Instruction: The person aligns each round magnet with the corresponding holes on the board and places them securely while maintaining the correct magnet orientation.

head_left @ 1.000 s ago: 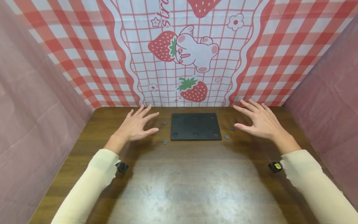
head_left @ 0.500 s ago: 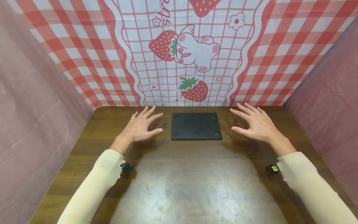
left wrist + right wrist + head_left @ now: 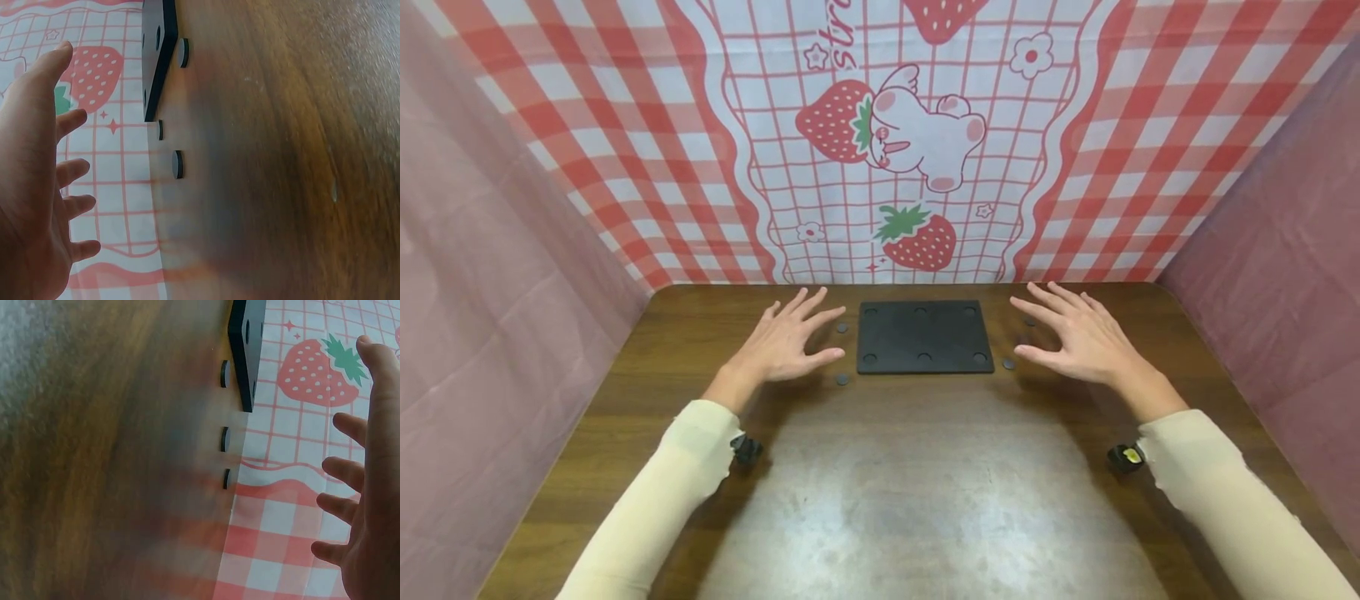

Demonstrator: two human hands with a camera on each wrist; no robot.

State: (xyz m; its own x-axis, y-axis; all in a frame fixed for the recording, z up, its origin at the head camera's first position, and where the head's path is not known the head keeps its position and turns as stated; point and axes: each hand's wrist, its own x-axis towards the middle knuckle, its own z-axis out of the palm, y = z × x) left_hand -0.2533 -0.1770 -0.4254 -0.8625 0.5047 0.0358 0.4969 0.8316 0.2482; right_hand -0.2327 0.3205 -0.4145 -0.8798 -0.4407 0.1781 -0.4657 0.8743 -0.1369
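A black rectangular board [image 3: 925, 333] with several shallow round recesses lies flat near the table's back edge. To its left, in the air, my left hand [image 3: 778, 343] is spread and holds nothing. Small dark discs [image 3: 842, 379] lie beneath and beside that hand; the left wrist view shows three, including one disc [image 3: 177, 164] apart from the board. My right hand [image 3: 1084, 342] hovers on the board's other side, fingers extended. Three more discs [image 3: 225, 439] stand out in the right wrist view, one of them close to the board's corner. In the head view the hands partly cover some discs.
The brown wooden table [image 3: 880, 467] reflects light at its front. A red-and-white strawberry cloth [image 3: 917, 167] hangs right behind it. Pink curtains [image 3: 490, 250] close off both sides. Small black devices [image 3: 747, 450] sit at the wrists.
Both hands have drifted inward toward the board, the left one rightward and the right one leftward. Board and discs stay where they were.
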